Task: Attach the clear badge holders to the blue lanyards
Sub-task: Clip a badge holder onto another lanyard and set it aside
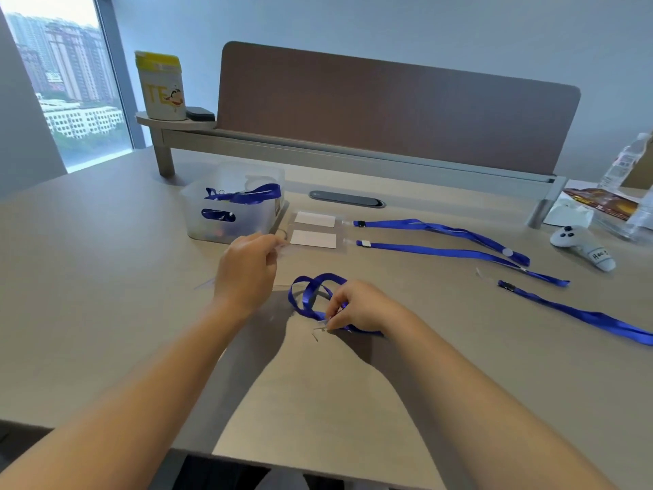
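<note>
Lanyard (311, 295) of blue ribbon lies looped on the desk (106, 313) near its middle, and the right hand (357, 307) pinches its clip end with curled fingers, while the left hand (247, 268) holds a clear badge holder (282, 247) by thumb and fingers, though this part is blurred. Behind them two badge holders with white cards (314, 229) lie side by side, each at the end of a straight lanyard (441, 238), a third straight lanyard (579, 314) lies at the right, and a clear bin (229, 206) with more blue ribbon stands at the left
</note>
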The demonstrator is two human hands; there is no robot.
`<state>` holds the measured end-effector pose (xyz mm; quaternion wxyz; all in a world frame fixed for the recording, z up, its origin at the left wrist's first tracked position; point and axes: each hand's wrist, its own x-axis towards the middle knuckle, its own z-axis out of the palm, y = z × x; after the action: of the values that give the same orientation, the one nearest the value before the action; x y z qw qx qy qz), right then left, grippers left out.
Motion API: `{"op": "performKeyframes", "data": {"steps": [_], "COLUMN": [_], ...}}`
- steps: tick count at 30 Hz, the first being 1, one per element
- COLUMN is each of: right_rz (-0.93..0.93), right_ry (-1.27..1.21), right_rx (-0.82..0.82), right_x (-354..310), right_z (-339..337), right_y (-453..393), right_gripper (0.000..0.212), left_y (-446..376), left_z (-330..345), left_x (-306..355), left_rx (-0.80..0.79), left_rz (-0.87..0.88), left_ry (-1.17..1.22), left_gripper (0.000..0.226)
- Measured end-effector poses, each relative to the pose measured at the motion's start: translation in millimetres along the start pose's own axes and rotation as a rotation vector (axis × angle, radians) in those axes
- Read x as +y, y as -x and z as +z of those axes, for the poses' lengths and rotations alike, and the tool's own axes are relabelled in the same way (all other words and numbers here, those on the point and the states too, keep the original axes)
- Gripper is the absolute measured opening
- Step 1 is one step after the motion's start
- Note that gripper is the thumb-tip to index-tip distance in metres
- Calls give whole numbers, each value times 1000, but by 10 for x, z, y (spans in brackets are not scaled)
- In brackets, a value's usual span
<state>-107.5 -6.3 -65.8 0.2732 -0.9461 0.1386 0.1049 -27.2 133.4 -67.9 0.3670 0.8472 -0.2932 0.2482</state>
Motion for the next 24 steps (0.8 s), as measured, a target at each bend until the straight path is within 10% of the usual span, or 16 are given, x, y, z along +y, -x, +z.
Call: {"op": "performKeyframes", "data": {"steps": [12,24], "right_rz": [-43,-5], "right_ry": [189,-864], "right_rx": [213,438], "right_x": [-50,-661], "right_z": [154,-606], "right_y": [-72,-711], "right_gripper": [9,32], "left_y": [60,-405], "left_z": [-228,-554], "left_x": [-183,-614], "left_rx": [-2,68], "left_rz": [-49,-286], "left_ry": [-9,53], "left_gripper": [21,22]}}
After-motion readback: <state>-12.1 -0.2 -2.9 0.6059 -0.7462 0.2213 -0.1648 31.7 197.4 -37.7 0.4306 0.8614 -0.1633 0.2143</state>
